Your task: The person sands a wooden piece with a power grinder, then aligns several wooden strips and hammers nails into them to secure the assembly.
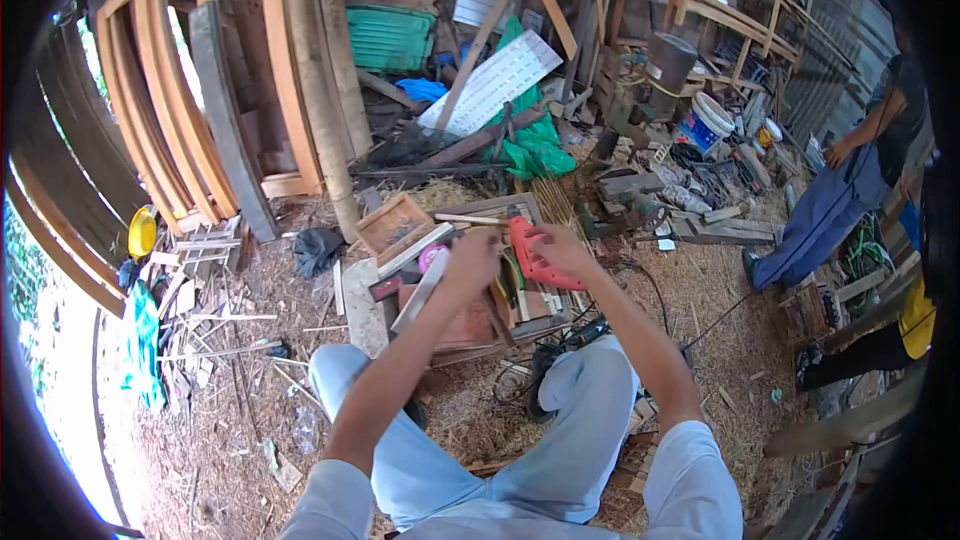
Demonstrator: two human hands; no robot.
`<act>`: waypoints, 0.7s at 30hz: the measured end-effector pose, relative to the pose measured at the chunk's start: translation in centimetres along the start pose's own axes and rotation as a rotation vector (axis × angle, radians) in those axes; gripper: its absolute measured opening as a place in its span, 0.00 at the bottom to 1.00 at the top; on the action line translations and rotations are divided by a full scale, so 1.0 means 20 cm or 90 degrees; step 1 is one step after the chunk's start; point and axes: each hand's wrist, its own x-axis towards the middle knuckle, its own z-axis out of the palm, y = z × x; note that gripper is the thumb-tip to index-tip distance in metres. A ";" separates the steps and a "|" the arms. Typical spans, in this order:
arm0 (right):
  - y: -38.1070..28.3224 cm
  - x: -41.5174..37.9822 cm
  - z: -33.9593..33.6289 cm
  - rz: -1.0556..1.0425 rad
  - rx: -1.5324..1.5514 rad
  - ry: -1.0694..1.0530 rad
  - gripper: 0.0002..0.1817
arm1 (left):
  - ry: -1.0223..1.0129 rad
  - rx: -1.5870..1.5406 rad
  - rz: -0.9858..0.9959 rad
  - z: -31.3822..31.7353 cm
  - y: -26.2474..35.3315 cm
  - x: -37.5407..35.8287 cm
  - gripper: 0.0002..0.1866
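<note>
A red power drill lies over a low wooden work surface in front of my knees. My right hand is closed around the drill's body, and its dark chuck points away from me. Just left of the drill is my left hand, its fingers bent and drawn together. What they hold, if anything, is hidden. Beside that hand are a pink round roll and a pale flat strip. A shallow wooden tray with small thin pieces sits beyond it.
Wood scraps and shavings cover the ground. A black cable runs to the right. Wooden frames lean at the left. A green crate and a white bucket stand farther back. Another person stands at the right.
</note>
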 end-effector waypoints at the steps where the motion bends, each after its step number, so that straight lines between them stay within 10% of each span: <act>1: -0.06 0.00 0.11 -0.003 -0.003 -0.006 0.17 | -0.027 0.010 -0.042 -0.12 -0.09 -0.02 0.11; 6: 0.02 0.12 0.55 -0.183 -0.163 -0.056 0.14 | -0.018 0.186 -0.149 -0.28 -0.50 -0.24 0.17; 21: -0.01 0.06 0.79 0.020 -0.131 -0.141 0.20 | -0.149 -0.013 -0.312 -0.31 -0.59 -0.23 0.16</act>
